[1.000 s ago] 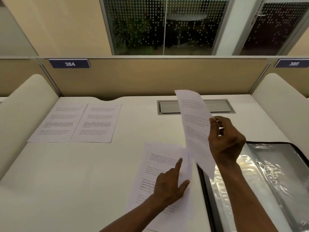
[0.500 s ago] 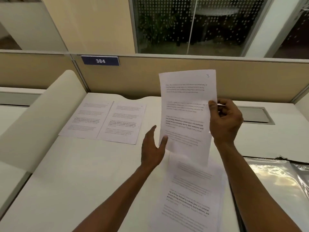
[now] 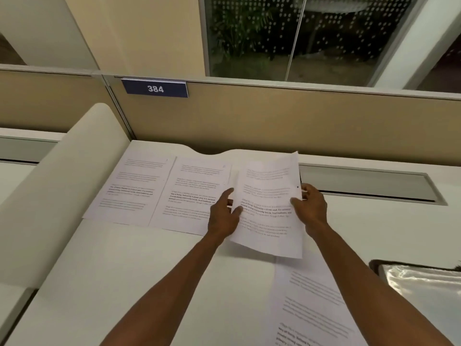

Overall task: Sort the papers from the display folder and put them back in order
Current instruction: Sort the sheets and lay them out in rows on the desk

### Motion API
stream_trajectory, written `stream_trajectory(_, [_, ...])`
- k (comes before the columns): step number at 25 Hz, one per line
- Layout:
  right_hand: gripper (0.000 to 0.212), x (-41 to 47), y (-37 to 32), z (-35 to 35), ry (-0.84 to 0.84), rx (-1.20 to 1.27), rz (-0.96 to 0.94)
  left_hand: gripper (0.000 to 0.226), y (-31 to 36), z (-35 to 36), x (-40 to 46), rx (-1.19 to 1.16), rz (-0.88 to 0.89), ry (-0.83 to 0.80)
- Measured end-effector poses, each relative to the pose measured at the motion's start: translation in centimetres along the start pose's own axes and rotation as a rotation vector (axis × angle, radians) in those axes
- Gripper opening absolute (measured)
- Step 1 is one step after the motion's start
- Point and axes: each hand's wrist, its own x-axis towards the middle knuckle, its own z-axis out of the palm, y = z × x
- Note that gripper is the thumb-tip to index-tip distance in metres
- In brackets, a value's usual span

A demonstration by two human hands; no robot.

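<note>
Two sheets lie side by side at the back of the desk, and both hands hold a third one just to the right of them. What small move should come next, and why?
Probably lower the held sheet flat onto the desk, just right of the second sheet. The left hand and right hand grip its two edges, and its near edge still curls up off the surface, beside the first sheet and second, so it seems meant to continue that row.

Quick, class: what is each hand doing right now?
Left hand: holds the printed sheet's left edge.
Right hand: pinches its right edge.

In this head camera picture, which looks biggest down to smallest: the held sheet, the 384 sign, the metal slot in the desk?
1. Held sheet, though it is nearest the camera.
2. Metal slot.
3. 384 sign, farthest away.
</note>
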Motion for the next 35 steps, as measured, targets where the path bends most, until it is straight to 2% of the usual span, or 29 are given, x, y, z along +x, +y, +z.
stream_trajectory(2, [0.042, 0.6, 1.5, 1.5, 0.025, -0.041, 0.013, 0.050, -1.8, 0.0, 1.5, 0.115, 0.098, 0.014])
stream_trajectory(4, [0.042, 1.4, 2.5, 2.4, 0.051, -0.053, 0.041, 0.040, -4.2, -0.8, 2.6, 0.297, 0.286, 0.110])
stream_trajectory(6, [0.042, 2.6, 3.0, 3.1, 0.069, -0.037, 0.080, 0.042, -6.6, -2.4, 4.0, 0.485, 0.406, 0.204])
stream_trajectory(8, [0.041, 3.6, 3.8, 3.7, 0.076, -0.042, 0.089, 0.046, -8.4, -4.0, 5.1, 0.668, 0.441, 0.195])
stream_trajectory(10, [0.041, 4.3, 4.4, 4.3, 0.099, -0.063, 0.079, 0.053, -9.8, -4.5, 5.6, 0.765, 0.452, 0.105])
stream_trajectory(12, [0.046, 4.6, 4.5, 4.7, 0.111, -0.084, 0.082, 0.062, -10.7, -4.2, 5.7, 0.779, 0.439, 0.030])
stream_trajectory(14, [0.056, 4.7, 4.6, 4.9, 0.114, -0.135, 0.057, 0.063, -11.2, -3.7, 5.5, 0.745, 0.424, 0.027])
stream_trajectory(16, [0.062, 4.1, 5.1, 5.0, 0.160, -0.299, -0.112, 0.061, -11.3, -3.4, 5.5, 0.720, 0.414, 0.040])
stream_trajectory(18, [0.053, 2.6, 6.1, 5.5, 0.163, -0.477, -0.346, 0.060, -11.3, -3.2, 5.6, 0.718, 0.412, 0.038])
stream_trajectory(20, [0.045, 0.6, 7.0, 6.2, 0.091, -0.557, -0.479, 0.061, -11.2, -3.2, 5.9, 0.720, 0.411, 0.029])
stream_trajectory(21, [0.048, -0.2, 7.5, 6.6, 0.041, -0.595, -0.510, 0.061, -11.2, -3.2, 6.0, 0.720, 0.409, 0.027])
stream_trajectory(24, [0.057, -1.1, 8.9, 7.4, -0.052, -0.692, -0.488, 0.063, -11.3, -3.3, 6.1, 0.725, 0.404, 0.027])
stream_trajectory(28, [0.059, -0.6, 8.9, 8.0, -0.051, -0.696, -0.445, 0.065, -11.2, -3.3, 6.3, 0.721, 0.406, 0.030])
stream_trajectory(35, [0.055, -0.9, 8.3, 7.9, -0.025, -0.620, -0.480, 0.065, -11.1, -3.2, 6.2, 0.696, 0.425, 0.062])
